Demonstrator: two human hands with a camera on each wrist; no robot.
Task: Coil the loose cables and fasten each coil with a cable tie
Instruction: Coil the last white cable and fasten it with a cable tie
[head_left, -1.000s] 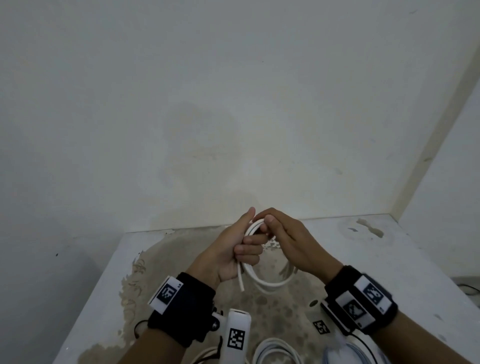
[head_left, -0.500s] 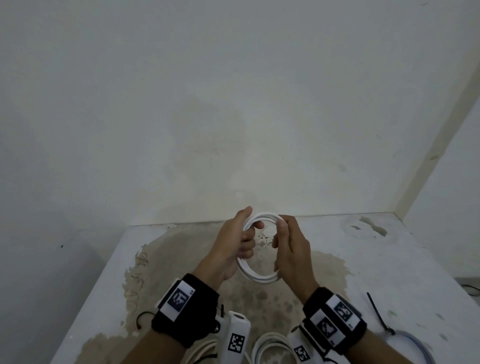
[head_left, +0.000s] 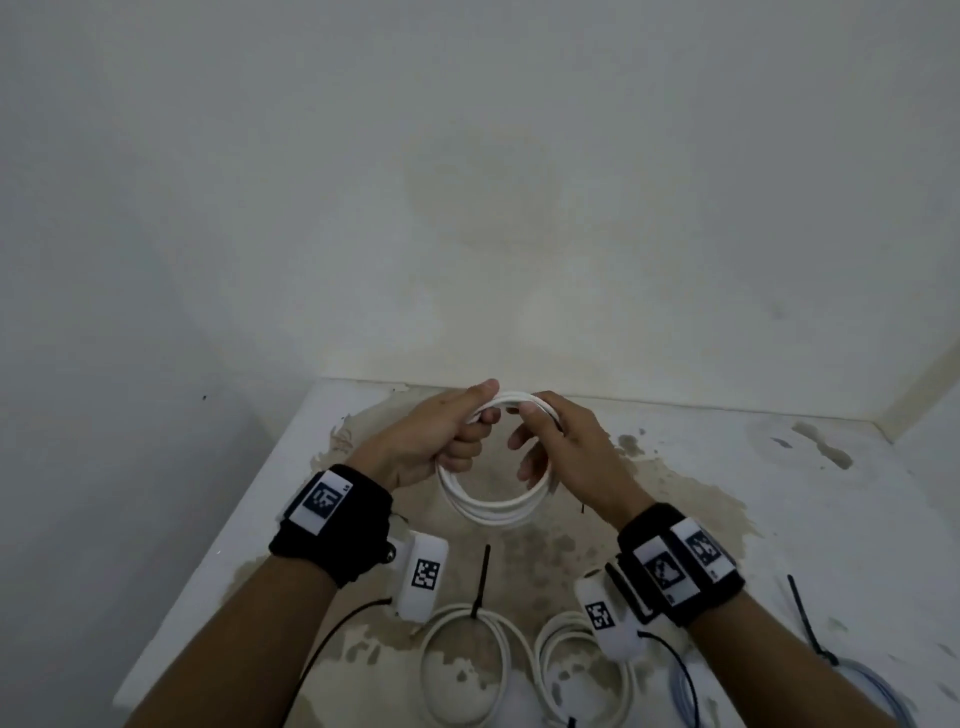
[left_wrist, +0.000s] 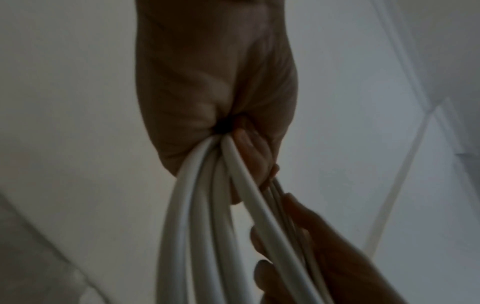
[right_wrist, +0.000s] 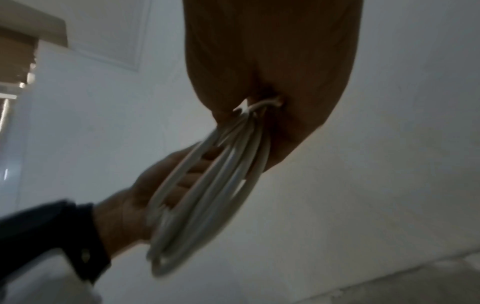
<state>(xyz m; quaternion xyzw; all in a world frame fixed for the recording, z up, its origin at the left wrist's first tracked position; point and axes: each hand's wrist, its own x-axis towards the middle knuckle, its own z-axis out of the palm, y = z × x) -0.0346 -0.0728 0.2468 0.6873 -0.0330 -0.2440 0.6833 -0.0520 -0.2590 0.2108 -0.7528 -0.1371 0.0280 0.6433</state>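
Observation:
A white cable coil (head_left: 493, 506) of several loops hangs in the air above the table, held between both hands. My left hand (head_left: 441, 441) grips its left side with curled fingers, thumb on top. My right hand (head_left: 558, 447) holds the top right of the coil, thumb and fingers pinching the strands. In the left wrist view the cable loops (left_wrist: 207, 216) run out of my left fist. The right wrist view shows the coil (right_wrist: 207, 195) edge-on, passing from my right hand to the left one.
On the stained white table (head_left: 779, 493) near me lie two white coils (head_left: 467, 665) (head_left: 582, 670), one with a black cable tie (head_left: 480, 582). A bluish coil (head_left: 878, 691) with a black tie (head_left: 805, 618) lies at the right. Walls close the back and right.
The loose cable end that hung below my left hand is gone from sight. My right hand slid round to the coil's right side. The view tilted down, showing the near coils.

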